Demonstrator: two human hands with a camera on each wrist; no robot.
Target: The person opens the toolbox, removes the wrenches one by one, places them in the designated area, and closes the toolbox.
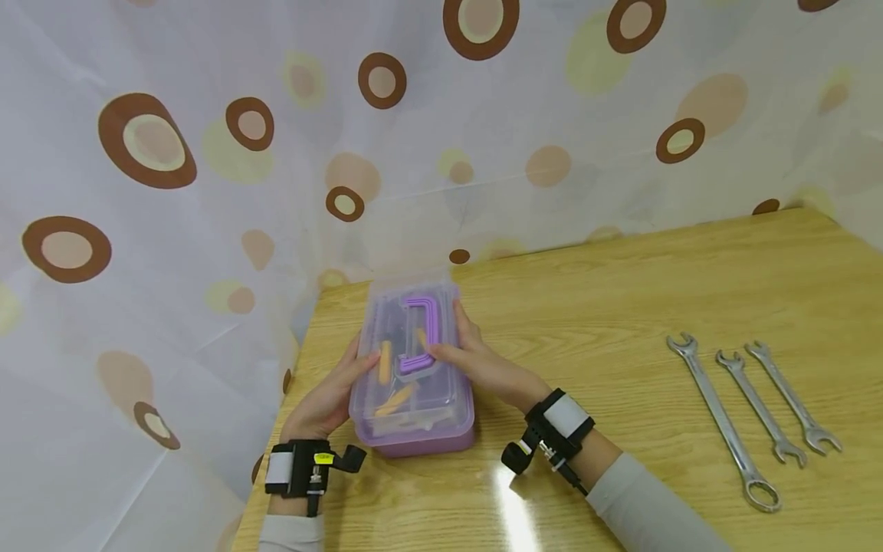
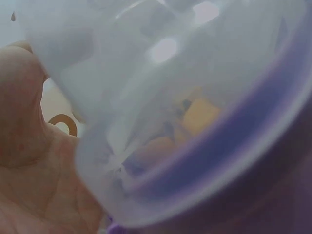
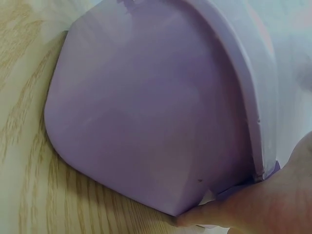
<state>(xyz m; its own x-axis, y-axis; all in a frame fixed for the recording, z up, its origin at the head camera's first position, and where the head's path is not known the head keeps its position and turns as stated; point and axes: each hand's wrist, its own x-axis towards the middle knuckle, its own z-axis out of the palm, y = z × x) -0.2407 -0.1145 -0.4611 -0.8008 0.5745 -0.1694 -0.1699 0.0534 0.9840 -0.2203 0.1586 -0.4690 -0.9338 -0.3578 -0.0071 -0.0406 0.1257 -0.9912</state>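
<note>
A purple plastic storage box [image 1: 434, 443] with a clear lid [image 1: 386, 307] stands at the left part of the table. On the lid lies a purple carrying handle [image 1: 433, 330], and orange-tan pieces show through the plastic. My left hand [image 1: 324, 402] holds the box's left side, its thumb over the lid. From the right side my right hand [image 1: 486, 368] grips it, thumb near the handle. Close up in the left wrist view, the lid [image 2: 122, 73] overlaps the purple rim. The purple wall [image 3: 146, 107] fills much of the right wrist view, fingers at its lower corner.
Three metal wrenches, a long one [image 1: 720, 418] and two shorter ones [image 1: 762, 410], lie at the right on the wooden table [image 1: 586, 307]. A patterned white curtain [image 1: 414, 138] hangs along the back and left edges, close behind the box.
</note>
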